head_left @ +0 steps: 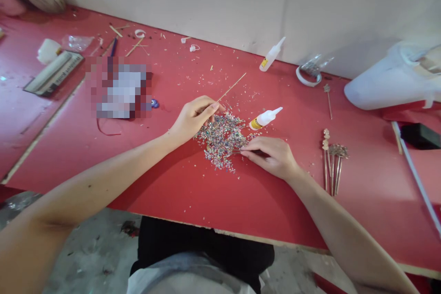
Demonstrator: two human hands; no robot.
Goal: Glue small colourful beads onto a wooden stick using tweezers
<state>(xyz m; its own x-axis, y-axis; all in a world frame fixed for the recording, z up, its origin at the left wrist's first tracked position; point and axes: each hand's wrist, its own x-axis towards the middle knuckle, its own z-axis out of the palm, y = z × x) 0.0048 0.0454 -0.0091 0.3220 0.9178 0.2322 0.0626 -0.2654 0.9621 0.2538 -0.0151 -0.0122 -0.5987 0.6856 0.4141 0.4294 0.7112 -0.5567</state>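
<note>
A loose heap of small glittering rhinestones (pixel 223 135) lies on the red table between my hands. My left hand (pixel 196 117) is closed at the heap's upper left edge, its fingers pinching a thin wooden stick (pixel 232 87) that points up and to the right. At the heap's right edge, my right hand (pixel 270 156) is closed on tweezers (pixel 236 152). Their thin metal tips reach into the rhinestones, and the rest is mostly hidden by the fingers. Just above my right hand a white glue bottle (pixel 263 119) with a yellow label lies tilted.
A second glue bottle (pixel 272 55) is near the wall. Several ornamented hair sticks (pixel 334 161) lie right of my right forearm, below a white tub (pixel 382 76). A tape ring (pixel 308 76) sits at the back. Leftward are a pixelated object (pixel 120 89) and a long box (pixel 55 73).
</note>
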